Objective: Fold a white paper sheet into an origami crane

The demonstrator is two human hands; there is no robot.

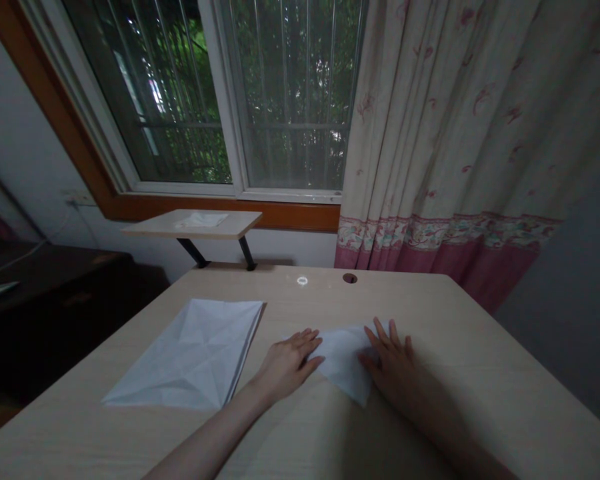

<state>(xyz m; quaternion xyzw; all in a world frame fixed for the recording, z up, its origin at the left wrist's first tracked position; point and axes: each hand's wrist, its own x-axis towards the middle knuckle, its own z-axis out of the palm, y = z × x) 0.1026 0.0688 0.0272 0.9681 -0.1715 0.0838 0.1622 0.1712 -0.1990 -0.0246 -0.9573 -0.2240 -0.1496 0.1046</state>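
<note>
A small white folded sheet with a point toward me lies on the wooden table between my hands. My left hand rests at its left edge, fingers stretched out, thumb near the sheet. At the right edge lies my right hand, its fingers spread and partly over the sheet. Further left on the table is a larger stack of white creased sheets, which neither hand touches.
The light wooden table has a round hole near its far edge. A raised shelf at the back left holds a white piece. Behind are a window and a curtain; a dark surface stands left.
</note>
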